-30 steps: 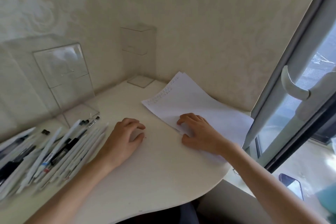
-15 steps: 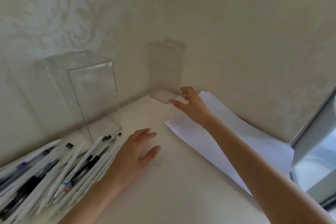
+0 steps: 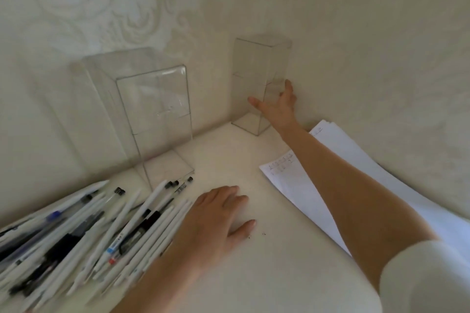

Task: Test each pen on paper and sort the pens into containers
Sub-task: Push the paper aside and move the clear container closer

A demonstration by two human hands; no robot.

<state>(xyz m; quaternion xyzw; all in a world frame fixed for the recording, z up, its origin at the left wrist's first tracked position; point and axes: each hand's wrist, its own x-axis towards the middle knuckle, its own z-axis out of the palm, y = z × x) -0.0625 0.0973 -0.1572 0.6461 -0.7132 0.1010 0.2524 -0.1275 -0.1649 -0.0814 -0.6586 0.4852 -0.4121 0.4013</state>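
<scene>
A heap of several pens (image 3: pixel 96 234), mostly white with a few black or blue, lies on the white table (image 3: pixel 267 269) at the left. My left hand (image 3: pixel 216 221) rests flat on the table beside the heap and holds nothing. A tall clear container (image 3: pixel 259 71) stands in the far corner. My right hand (image 3: pixel 277 104) is stretched out to its lower part, with the thumb across the front face and straight fingers along the right side. A wider clear container (image 3: pixel 155 107) stands behind the pens. White paper sheets (image 3: pixel 300 185) with small scribbles lie under my right forearm.
Patterned walls close in the table at the back and on the right. Small dark specks lie on the table near my left thumb. A white sleeve covers my right upper arm at the lower right.
My right hand left the paper and reached forward to the far clear container. My left hand stayed on the table by the pens. The view swung left, away from the window.
</scene>
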